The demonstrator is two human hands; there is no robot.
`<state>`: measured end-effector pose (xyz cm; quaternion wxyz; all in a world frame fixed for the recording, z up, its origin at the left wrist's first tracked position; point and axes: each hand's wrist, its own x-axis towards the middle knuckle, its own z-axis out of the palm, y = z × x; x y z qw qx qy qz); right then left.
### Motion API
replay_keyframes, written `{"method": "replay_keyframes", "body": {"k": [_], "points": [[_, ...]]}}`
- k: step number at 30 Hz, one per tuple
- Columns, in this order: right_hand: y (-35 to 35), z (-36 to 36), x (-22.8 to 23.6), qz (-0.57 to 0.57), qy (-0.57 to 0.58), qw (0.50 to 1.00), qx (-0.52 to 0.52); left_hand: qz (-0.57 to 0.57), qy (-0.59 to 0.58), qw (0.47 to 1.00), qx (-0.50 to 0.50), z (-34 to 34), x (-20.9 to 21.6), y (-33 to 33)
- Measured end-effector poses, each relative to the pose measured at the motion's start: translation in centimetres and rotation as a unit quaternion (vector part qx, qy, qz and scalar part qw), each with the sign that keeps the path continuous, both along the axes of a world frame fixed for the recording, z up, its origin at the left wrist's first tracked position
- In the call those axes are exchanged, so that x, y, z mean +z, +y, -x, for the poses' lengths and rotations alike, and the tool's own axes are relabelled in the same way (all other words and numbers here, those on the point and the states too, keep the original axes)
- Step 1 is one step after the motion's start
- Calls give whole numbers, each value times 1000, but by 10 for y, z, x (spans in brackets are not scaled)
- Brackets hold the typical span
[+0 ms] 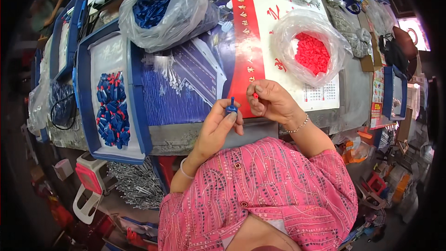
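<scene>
Between the thumb and fingers of my left hand [219, 123] is a small blue plastic part [232, 107] with a thin stem pointing up. To its right, my right hand [272, 101] pinches a small red plastic piece [255, 95]. The two pieces are apart, a short way above the table's front edge. Past my right hand stands a clear plastic bag [290, 21] filled with small red pieces [312, 53]. Beyond my left hand, a larger clear bag [195, 7] holds many blue parts [155, 2].
At the left lies a blue tray [85, 97] lined in white, with a pile of blue parts with red ends [113, 111]. Printed calendar sheets [248, 46] cover the table. A stool [88, 181] and a heap of metal rods [137, 183] are below at the left.
</scene>
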<state>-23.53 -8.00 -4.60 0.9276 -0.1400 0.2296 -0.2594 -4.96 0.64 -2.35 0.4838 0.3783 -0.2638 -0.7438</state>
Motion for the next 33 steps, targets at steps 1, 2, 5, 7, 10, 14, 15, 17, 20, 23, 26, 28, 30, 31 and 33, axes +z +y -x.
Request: {"method": "replay_keyframes", "body": {"k": [1,2,5,7,10,14,15,17,20,23,26,28,30,31,33], "points": [[2,-3,-1,-5,18,1000,-4,8,-5,1000,9,0,1,0],[3,-4,-1,-6,17,1000,0,16,-10,1000,20,-1,1,2],[7,-9,4,19,49,999,12,20,-54,998,24,-3,-3,6],[10,-17,18,166,156,974,-8,-3,-87,996,35,-3,1,6],[17,-20,29,266,207,941,2,-13,-162,986,45,-3,9,3],[24,-22,28,408,223,885,-22,47,-243,966,71,-2,8,2],[23,-23,29,407,223,885,-22,47,-243,966,70,-2,7,2],[22,-23,34,508,265,820,-15,-13,-155,985,73,-5,6,4],[21,-24,35,549,290,784,-14,-36,-52,996,70,-6,-5,5],[20,-25,34,543,300,784,-7,-57,3,995,76,-5,-5,4],[19,-25,34,550,321,771,14,-64,-38,995,69,-4,-5,2],[19,-25,32,558,328,762,18,-77,-60,994,48,-4,-7,0],[20,-25,31,564,335,754,23,-91,-82,992,28,-6,-10,-1],[19,-25,31,553,334,762,31,-96,-39,994,27,-7,-14,-1],[18,-26,32,540,334,771,38,-103,3,994,23,-8,-16,-2]]}}
